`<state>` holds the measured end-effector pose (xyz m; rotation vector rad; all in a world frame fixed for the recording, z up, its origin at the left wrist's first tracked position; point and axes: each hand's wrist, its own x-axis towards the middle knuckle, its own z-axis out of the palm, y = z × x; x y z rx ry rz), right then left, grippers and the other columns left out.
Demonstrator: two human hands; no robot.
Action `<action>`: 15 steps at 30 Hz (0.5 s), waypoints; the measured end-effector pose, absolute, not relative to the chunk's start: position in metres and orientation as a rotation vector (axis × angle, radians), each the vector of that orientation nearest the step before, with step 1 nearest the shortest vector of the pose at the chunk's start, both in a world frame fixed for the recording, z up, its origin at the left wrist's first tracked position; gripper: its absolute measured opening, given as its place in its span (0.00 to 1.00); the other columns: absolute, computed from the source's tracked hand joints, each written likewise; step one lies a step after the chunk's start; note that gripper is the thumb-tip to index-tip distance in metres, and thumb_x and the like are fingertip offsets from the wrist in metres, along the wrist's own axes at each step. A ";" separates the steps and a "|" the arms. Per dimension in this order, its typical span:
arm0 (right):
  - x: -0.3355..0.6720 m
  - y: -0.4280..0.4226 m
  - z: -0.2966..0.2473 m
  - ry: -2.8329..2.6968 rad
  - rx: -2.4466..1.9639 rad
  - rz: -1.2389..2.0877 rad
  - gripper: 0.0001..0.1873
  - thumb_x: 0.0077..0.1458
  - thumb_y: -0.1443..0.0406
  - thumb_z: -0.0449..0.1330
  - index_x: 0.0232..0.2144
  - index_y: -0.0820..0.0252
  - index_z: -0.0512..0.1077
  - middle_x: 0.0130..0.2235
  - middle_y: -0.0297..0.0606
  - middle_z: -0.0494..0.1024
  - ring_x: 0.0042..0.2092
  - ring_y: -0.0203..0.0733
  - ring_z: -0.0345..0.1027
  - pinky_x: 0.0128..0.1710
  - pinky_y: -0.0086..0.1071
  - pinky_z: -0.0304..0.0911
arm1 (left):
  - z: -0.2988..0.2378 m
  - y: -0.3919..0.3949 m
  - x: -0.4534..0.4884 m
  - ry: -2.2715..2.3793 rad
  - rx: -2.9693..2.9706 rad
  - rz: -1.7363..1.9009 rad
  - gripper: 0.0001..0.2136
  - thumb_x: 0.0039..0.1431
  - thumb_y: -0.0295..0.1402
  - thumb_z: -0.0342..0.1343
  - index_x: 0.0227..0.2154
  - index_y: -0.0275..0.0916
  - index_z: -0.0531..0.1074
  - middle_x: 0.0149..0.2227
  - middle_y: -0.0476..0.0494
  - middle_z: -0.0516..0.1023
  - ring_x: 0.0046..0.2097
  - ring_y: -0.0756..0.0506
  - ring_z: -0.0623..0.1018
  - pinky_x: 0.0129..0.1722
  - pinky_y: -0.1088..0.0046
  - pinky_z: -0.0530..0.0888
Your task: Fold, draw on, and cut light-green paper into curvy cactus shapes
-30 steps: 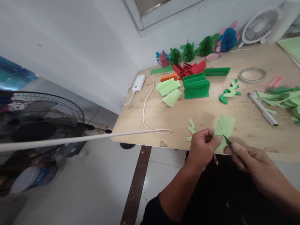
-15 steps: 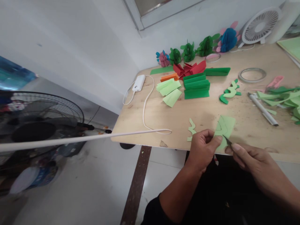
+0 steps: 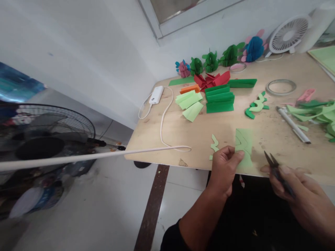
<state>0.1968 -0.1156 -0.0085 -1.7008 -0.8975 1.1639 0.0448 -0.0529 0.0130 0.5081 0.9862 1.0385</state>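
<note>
A light green sheet (image 3: 245, 141) marked with wavy lines is pinched tightly by the fingers of the left hand (image 3: 225, 169), held over the near edge of the counter (image 3: 193, 129). Dark scissors (image 3: 284, 179) are gripped by the curled fingers of the right hand (image 3: 297, 190), their blades parted and kept apart from the sheet. Beside the left hand, a wavy light green cutout (image 3: 214, 141) is partly hidden.
</note>
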 end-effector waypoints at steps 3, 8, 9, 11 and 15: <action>0.191 -0.108 -0.003 -0.768 -1.609 1.212 0.30 0.44 0.37 0.63 0.18 0.56 0.64 0.18 0.29 0.57 0.21 0.33 0.48 0.19 0.29 0.48 | 0.013 -0.055 0.050 1.003 0.443 1.042 0.19 0.38 0.42 0.73 0.20 0.37 0.69 0.22 0.51 0.71 0.26 0.52 0.68 0.32 0.74 0.65; 0.182 -0.091 0.005 -0.622 -1.531 1.284 0.26 0.32 0.48 0.74 0.18 0.57 0.65 0.19 0.26 0.57 0.22 0.30 0.47 0.18 0.26 0.47 | 0.012 -0.061 0.053 0.953 0.417 0.994 0.20 0.37 0.43 0.73 0.21 0.36 0.70 0.22 0.51 0.71 0.26 0.52 0.68 0.31 0.74 0.65; 0.181 -0.088 0.006 -0.608 -1.523 1.303 0.24 0.31 0.51 0.75 0.18 0.57 0.67 0.19 0.26 0.58 0.22 0.30 0.48 0.18 0.26 0.49 | 0.012 -0.062 0.053 0.951 0.412 0.978 0.20 0.37 0.43 0.73 0.22 0.35 0.71 0.22 0.50 0.72 0.26 0.52 0.68 0.31 0.74 0.64; 0.182 -0.084 0.007 -0.600 -1.503 1.343 0.21 0.30 0.54 0.76 0.21 0.56 0.71 0.20 0.27 0.63 0.22 0.32 0.54 0.19 0.27 0.55 | 0.012 -0.064 0.053 0.961 0.402 0.957 0.20 0.36 0.43 0.74 0.22 0.35 0.71 0.23 0.50 0.72 0.25 0.53 0.68 0.30 0.75 0.63; 0.190 -0.078 0.005 -0.753 -1.569 1.276 0.19 0.32 0.53 0.74 0.25 0.56 0.76 0.24 0.33 0.73 0.25 0.38 0.64 0.22 0.30 0.62 | 0.012 -0.065 0.052 0.948 0.403 0.961 0.21 0.35 0.44 0.74 0.22 0.34 0.72 0.23 0.49 0.72 0.26 0.53 0.68 0.32 0.75 0.65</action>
